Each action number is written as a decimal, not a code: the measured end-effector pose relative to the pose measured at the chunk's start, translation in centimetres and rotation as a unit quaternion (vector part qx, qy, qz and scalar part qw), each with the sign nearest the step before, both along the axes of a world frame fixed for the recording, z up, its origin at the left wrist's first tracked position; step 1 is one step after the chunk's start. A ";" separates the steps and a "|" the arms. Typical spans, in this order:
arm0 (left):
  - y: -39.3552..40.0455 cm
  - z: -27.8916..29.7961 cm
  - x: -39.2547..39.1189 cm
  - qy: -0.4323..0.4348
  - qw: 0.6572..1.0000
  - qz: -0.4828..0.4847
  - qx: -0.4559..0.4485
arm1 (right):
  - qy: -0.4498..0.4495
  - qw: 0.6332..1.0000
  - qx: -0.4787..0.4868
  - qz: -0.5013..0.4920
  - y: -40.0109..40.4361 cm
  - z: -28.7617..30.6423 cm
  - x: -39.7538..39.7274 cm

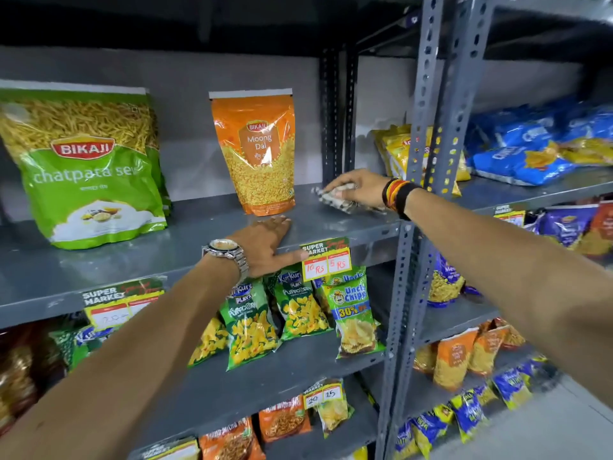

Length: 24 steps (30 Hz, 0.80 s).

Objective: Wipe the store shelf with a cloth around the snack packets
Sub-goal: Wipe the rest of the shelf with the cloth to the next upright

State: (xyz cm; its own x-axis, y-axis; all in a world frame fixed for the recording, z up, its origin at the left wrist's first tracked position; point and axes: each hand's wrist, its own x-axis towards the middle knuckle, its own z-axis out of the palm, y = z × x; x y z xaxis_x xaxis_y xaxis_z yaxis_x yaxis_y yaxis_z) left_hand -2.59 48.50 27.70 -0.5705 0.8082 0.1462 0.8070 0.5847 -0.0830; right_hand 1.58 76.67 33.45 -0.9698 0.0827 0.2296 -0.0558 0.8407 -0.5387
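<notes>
The grey metal shelf (139, 257) carries a big green Bikaji sev packet (89, 167) at the left and an orange Moong Dal packet (258, 154) in the middle, both upright. My right hand (356, 187) presses a crumpled pale cloth (335, 200) onto the shelf's right end, just right of the orange packet. My left hand (268, 244) lies flat on the shelf's front edge, below the orange packet, fingers spread and holding nothing.
Grey perforated uprights (428, 127) stand right behind my right wrist. Price tags (326, 258) hang from the shelf's front lip. Lower shelves hold green Puffcorn and chips packets (298, 310). The neighbouring rack at right holds blue and yellow packets (530, 151).
</notes>
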 end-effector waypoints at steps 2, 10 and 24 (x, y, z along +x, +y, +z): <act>-1.3 0.0 -0.1 0.001 1.000 0.009 -0.006 | 0.044 0.997 -0.017 -0.069 1.0 0.6 0.0; -3.3 -1.1 0.3 0.009 1.000 0.019 0.006 | -0.058 0.965 0.127 -0.223 1.6 -3.3 -0.3; -3.9 -0.7 -0.5 0.011 1.000 0.016 0.006 | 0.003 0.992 0.069 -0.101 -0.9 -2.4 2.7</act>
State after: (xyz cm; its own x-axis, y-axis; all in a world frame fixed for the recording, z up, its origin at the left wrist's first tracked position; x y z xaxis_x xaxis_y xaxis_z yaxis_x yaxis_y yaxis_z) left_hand -3.09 44.59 26.95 -0.5921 0.7882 0.1679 0.7865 0.6105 -0.0927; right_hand 4.27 75.81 31.09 -0.9350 0.2424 0.2589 0.1180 0.9010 -0.4175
